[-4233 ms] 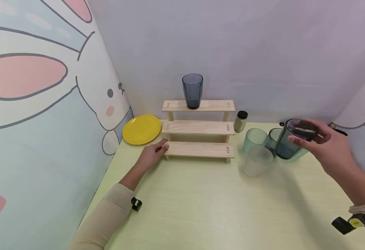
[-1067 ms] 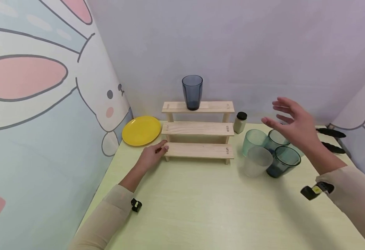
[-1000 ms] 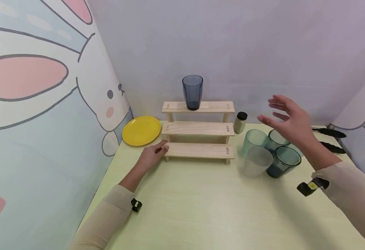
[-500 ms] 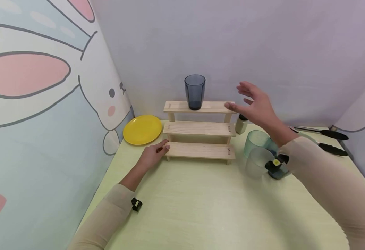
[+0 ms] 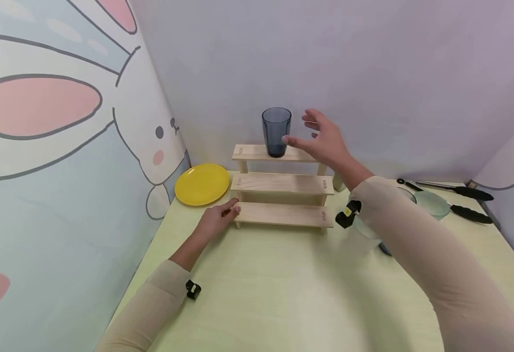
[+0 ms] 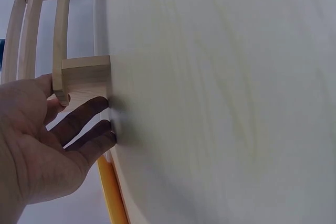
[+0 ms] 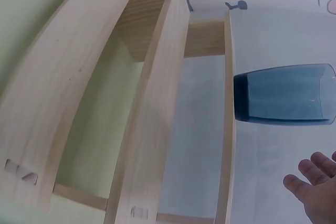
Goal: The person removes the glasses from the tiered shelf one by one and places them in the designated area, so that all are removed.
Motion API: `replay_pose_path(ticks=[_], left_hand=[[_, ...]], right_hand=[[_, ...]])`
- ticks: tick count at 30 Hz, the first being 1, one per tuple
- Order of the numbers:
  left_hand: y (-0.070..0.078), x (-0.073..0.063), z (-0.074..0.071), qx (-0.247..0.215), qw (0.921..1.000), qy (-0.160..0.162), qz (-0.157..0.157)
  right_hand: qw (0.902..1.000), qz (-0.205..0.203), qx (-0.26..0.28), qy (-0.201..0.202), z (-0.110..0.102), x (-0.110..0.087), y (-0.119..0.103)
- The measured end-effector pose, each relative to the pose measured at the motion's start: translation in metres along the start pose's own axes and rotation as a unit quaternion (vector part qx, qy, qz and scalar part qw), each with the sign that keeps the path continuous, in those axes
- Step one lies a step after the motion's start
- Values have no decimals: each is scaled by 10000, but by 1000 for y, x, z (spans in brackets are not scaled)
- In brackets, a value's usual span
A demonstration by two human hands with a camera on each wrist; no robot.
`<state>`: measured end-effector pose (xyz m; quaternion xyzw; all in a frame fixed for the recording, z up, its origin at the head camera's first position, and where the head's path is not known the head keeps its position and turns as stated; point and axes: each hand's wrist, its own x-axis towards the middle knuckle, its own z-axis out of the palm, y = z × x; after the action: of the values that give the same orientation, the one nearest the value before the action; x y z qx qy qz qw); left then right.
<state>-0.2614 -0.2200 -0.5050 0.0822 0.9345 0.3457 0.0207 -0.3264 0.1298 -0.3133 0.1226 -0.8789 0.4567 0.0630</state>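
Note:
A tall blue-grey glass tumbler (image 5: 276, 133) stands upright on the top step of a three-step wooden display rack (image 5: 282, 183). My left hand (image 5: 215, 220) pinches the left end of the rack's lowest step; in the left wrist view the thumb lies over the board (image 6: 60, 77) and the other fingers spread below it. My right hand (image 5: 325, 142) is just right of the tumbler, fingers apart and holding nothing, its thumb overlapping the glass in the head view. From the right wrist view, a gap shows between the fingers (image 7: 315, 171) and the tumbler (image 7: 286, 95).
A yellow plate (image 5: 202, 184) lies left of the rack. Behind my right forearm are partly hidden glasses (image 5: 362, 239) and a small jar (image 5: 338, 182). Black-handled utensils (image 5: 472, 213) lie at the far right. A wall rises close behind the rack.
The dark tumbler once in my right hand was set down among the other glasses. My right hand then moved left, fingers apart, to the tumbler on the rack. My left hand stayed put.

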Motion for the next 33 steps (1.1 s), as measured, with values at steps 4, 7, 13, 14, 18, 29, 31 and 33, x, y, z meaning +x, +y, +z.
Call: replay_pose_path(ticks=[4,7,13,14,18,29,31,33], left_hand=[[4,-1,-2,4,10000,-31,-86],[4,0,-2,5,9999,-76,-151],[4,0,-1,34,9997,-83,-239],[5,0,-1,31,9997,-71,-231],[5,0,-2,30,9999,-50,-144],[5,2,-1,42,10000,-14,-55],[6,2,-1,35,9999,-32,-105],[6,2,-1,38,9999,-46,-149]], right_hand=[[9999,66,155,6,12,9,-7],[9993,141,353,3,22,15,-10],[9964,350,765,41,39,26,-17],[9958,367,842,64,41,27,-18],[9936,451,1023,177,47,32,-21],[9892,539,1314,373,57,41,-23],[9887,502,1345,427,58,42,-22],[9882,464,1379,473,59,42,-22]])
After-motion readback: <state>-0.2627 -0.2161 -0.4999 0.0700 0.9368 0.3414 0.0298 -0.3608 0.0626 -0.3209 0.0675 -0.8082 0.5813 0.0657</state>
